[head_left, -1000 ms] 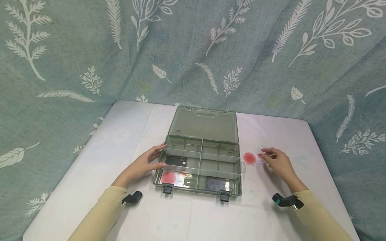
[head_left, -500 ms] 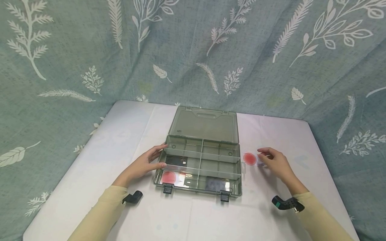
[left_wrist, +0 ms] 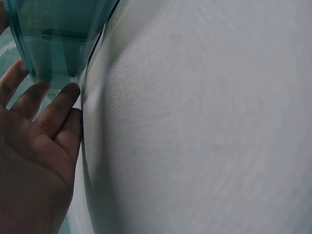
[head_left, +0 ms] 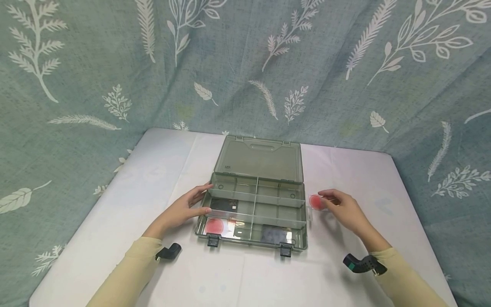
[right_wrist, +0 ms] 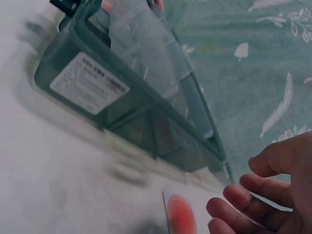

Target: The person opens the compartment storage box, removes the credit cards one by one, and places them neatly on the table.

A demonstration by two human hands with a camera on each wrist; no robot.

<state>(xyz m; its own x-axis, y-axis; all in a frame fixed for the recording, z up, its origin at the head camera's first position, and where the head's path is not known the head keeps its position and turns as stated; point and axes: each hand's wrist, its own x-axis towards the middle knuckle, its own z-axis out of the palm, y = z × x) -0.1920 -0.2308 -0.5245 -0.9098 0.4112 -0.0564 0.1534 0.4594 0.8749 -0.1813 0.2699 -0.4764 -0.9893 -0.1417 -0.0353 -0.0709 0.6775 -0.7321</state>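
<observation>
A translucent grey-green divider box (head_left: 249, 243) stands with its lid (head_left: 261, 158) folded back. My left hand (head_left: 180, 213) rests at its left side, thumb on the upper edge; in the left wrist view the nearly straight fingers (left_wrist: 57, 109) lie against the wall. To the right of the box, a white card with a red circle (head_left: 315, 202) lies flat on the table, partly hidden. Over its right part hovers my right hand (head_left: 347, 209), fingers loosely bent; in the right wrist view they hold nothing, and the card (right_wrist: 181, 214) shows just beyond the fingertips.
Inside the box lie a black VIP card (head_left: 222, 204), a red-circle card (head_left: 215, 226) at front left and a dark card (head_left: 273, 234) at front right. Two black latches (head_left: 285, 250) jut from the front. A patterned curtain (head_left: 245, 64) hangs behind the table.
My right hand has moved left over the red-circle card, covering more of it, while the card stays in place. The left hand and the box have not moved.
</observation>
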